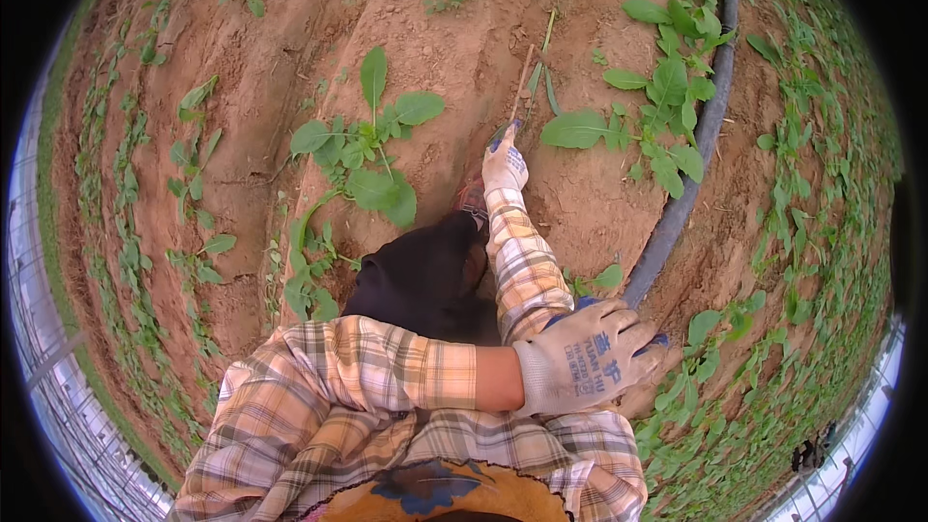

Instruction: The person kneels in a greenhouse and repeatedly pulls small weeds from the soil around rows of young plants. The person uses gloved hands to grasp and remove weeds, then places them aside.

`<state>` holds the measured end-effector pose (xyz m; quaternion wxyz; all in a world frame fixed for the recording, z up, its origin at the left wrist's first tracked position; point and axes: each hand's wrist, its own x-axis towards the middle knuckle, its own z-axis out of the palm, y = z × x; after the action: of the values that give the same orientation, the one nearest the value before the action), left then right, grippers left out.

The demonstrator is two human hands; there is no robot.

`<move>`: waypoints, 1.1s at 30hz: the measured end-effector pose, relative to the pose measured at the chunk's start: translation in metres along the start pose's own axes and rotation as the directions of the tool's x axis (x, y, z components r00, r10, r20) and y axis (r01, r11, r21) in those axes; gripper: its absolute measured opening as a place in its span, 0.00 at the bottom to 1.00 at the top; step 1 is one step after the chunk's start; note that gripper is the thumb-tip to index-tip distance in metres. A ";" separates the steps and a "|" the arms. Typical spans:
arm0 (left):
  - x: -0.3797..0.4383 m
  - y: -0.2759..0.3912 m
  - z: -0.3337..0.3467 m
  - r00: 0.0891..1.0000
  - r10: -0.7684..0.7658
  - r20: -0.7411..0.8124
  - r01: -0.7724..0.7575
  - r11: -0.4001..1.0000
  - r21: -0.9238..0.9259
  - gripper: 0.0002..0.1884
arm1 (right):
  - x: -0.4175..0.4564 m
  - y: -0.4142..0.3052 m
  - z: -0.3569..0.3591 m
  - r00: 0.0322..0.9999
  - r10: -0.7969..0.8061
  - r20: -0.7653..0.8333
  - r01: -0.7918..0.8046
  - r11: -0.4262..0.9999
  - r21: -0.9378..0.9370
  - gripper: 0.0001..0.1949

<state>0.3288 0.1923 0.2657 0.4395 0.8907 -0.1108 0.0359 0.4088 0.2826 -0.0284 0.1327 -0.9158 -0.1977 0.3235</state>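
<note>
My right hand (505, 163), in a pale knit glove with blue coating, reaches forward low over the soil. Its fingers are closed around the near end of a thin brown stalk (523, 83), and the grip itself is partly hidden. Long narrow green blades (549, 90) lie against and beyond that stalk. My left hand (591, 359), gloved alike and bearing printing on its back, crosses in front of my body. It lies palm down by my right upper arm with fingers somewhat spread; what is under the palm is hidden. No object shows in it.
A leafy plant (362, 152) grows left of my right hand, others (667, 87) to its right. A dark hose (689, 196) curves along the right side. My dark trouser leg (420, 275) and shoe (471, 196) stand in the furrow. Dense plant rows (812, 159) fill the far right.
</note>
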 end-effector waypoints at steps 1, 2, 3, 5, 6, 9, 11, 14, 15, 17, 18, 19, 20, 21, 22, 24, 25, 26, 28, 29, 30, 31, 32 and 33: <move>-0.005 0.003 0.005 1.000 -0.013 0.008 0.013 1.000 0.009 0.24 | -0.007 0.001 0.003 1.000 -0.007 0.009 0.007 1.000 -0.021 0.37; -0.009 0.006 0.009 1.000 -0.019 0.010 0.018 1.000 0.010 0.23 | -0.015 0.004 0.005 1.000 -0.011 0.016 0.012 0.999 -0.045 0.37; -0.010 0.010 0.011 1.000 -0.015 0.012 0.015 1.000 0.014 0.23 | -0.021 0.008 0.005 1.000 -0.006 0.018 0.007 0.998 -0.056 0.37; -0.013 0.016 0.021 1.000 0.002 0.014 -0.002 1.000 0.020 0.21 | -0.035 0.018 0.003 1.000 0.009 0.020 -0.007 0.997 -0.078 0.38; -0.015 0.017 0.026 1.000 0.003 0.008 -0.003 1.000 0.029 0.20 | -0.044 0.019 0.005 0.999 0.013 0.034 -0.010 0.996 -0.088 0.38; -0.015 0.022 0.041 0.998 0.057 0.029 -0.058 0.997 0.051 0.18 | -0.073 0.025 0.005 0.997 0.034 0.069 -0.027 0.994 -0.104 0.38; -0.012 0.025 0.045 0.994 0.088 0.067 -0.093 0.993 0.076 0.18 | -0.095 0.032 0.010 0.994 0.050 0.095 -0.041 0.995 -0.095 0.38; -0.013 0.033 0.044 0.993 0.088 0.082 -0.098 0.988 0.122 0.19 | -0.135 0.035 0.026 0.995 0.029 0.093 -0.026 0.999 -0.032 0.36; -0.010 0.030 0.048 0.987 0.130 0.093 -0.138 0.986 0.089 0.19 | -0.144 0.057 0.032 0.997 0.056 0.060 -0.054 0.998 -0.032 0.36; -0.012 0.030 0.040 0.989 0.122 0.082 -0.129 0.988 0.088 0.20 | -0.162 0.068 0.040 0.993 0.082 0.080 -0.084 0.996 0.021 0.35; -0.013 0.030 0.041 0.992 0.108 0.061 -0.112 0.991 0.070 0.20 | -0.163 0.068 0.039 0.993 0.092 0.080 -0.095 0.995 0.042 0.36; -0.014 0.029 0.040 0.995 0.092 0.039 -0.094 0.994 0.052 0.20 | -0.156 0.065 0.038 0.996 0.081 0.024 -0.083 0.994 0.077 0.36; -0.015 0.026 0.038 0.996 0.064 0.057 -0.065 0.998 0.014 0.21 | -0.145 0.059 0.037 0.997 0.070 -0.031 -0.066 0.992 0.112 0.36; -0.017 0.026 0.033 0.998 0.047 0.048 -0.047 0.999 0.008 0.21 | -0.135 0.051 0.037 0.995 0.060 -0.081 -0.047 0.987 0.151 0.36; -0.019 0.025 0.029 0.999 0.030 0.038 -0.030 1.000 0.002 0.22 | -0.117 0.041 0.031 0.987 0.014 -0.162 0.013 0.986 0.167 0.37; -0.019 0.026 0.028 1.000 0.027 0.017 -0.026 0.999 -0.027 0.23 | -0.062 0.030 0.009 0.956 0.001 -0.295 0.043 0.989 0.143 0.34; -0.018 0.025 0.026 0.999 0.028 -0.025 -0.030 0.998 -0.059 0.23 | -0.037 0.018 -0.011 0.951 -0.002 -0.309 0.045 0.990 0.133 0.33; -0.018 0.025 0.023 0.997 0.029 -0.065 -0.035 0.995 -0.092 0.24 | -0.014 0.008 -0.033 0.971 0.030 -0.237 -0.010 0.996 0.083 0.32; -0.020 0.021 0.021 0.981 -0.014 -0.193 -0.004 0.996 -0.093 0.29 | 0.019 -0.015 -0.045 0.994 -0.003 -0.109 0.004 1.000 0.001 0.33; -0.017 0.020 0.020 0.975 -0.005 -0.221 -0.018 0.995 -0.102 0.30 | 0.026 -0.014 -0.046 0.998 -0.005 -0.064 0.003 0.999 -0.038 0.35; -0.016 0.018 0.017 0.967 -0.014 -0.253 -0.013 0.995 -0.102 0.30 | 0.022 -0.020 -0.036 0.999 0.023 -0.035 -0.023 1.000 -0.011 0.36; -0.014 0.016 0.015 0.957 -0.013 -0.289 -0.017 0.995 -0.101 0.31 | 0.018 -0.024 -0.028 0.999 0.050 -0.015 -0.050 0.999 0.010 0.37; -0.014 0.016 0.014 0.969 -0.005 -0.249 -0.018 0.996 -0.090 0.28 | 0.010 -0.015 -0.017 0.999 0.032 0.016 -0.032 0.999 0.030 0.38; -0.015 0.015 0.014 0.978 -0.005 -0.209 -0.011 0.997 -0.074 0.25 | 0.000 -0.012 -0.012 0.999 0.026 0.046 -0.029 0.997 0.073 0.38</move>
<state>0.3100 0.1742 0.2664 0.4815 0.8648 -0.0664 0.1258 0.4133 0.2923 -0.0151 0.1575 -0.9054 -0.1758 0.3528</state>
